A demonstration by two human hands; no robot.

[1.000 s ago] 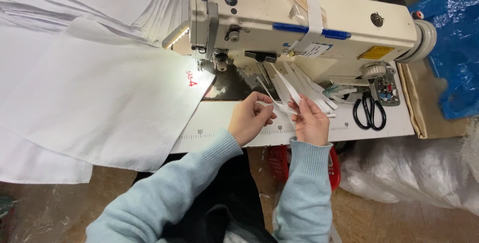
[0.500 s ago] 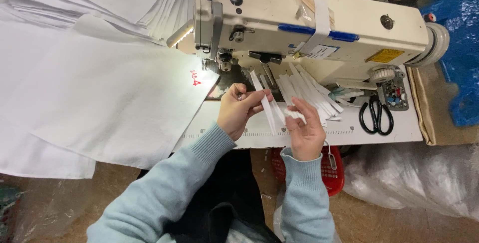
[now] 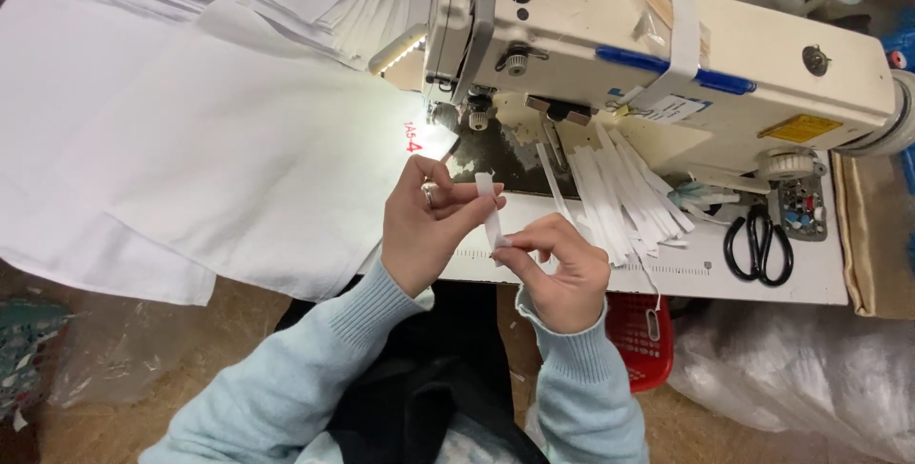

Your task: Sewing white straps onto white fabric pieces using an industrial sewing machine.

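Above the desk's front edge, the left hand (image 3: pixel 424 231) and right hand (image 3: pixel 562 269) pinch a short white strip (image 3: pixel 491 216) between closed fingertips. The hold looks light, perhaps; it could slip, dropping toward the red basket (image 3: pixel 639 340).

We find the sewing machine (image 3: pixel 667 54) at twelve o'clock on the table (image 3: pixel 762 278), spread fabric (image 3: pixel 191 159) at nine, loose strips (image 3: pixel 624 197) beneath the machine arm, scissors (image 3: pixel 760 245) at three, and a basket (image 3: pixel 640 340) under the table edge.
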